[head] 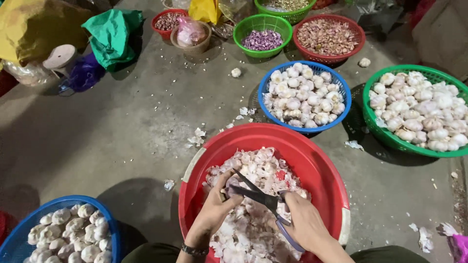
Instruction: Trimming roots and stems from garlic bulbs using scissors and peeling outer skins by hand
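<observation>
Over a large red basin point(319, 163) heaped with garlic skins point(253, 229), my left hand point(217, 209) pinches a garlic bulb point(233, 184) between thumb and fingers. My right hand point(304, 224) grips a pair of scissors point(263, 197) with purple handles. The dark blades are apart and point up-left, closing around the bulb's top. A dark bracelet sits on my left wrist.
Blue basket point(341, 87) and green basket point(373, 124) of garlic bulbs stand beyond the basin; another blue basket point(105, 214) of bulbs lies near left. Small bowls of cloves point(263, 24) sit at the back, with green cloth point(112, 34) and bags. Loose skins litter the concrete floor.
</observation>
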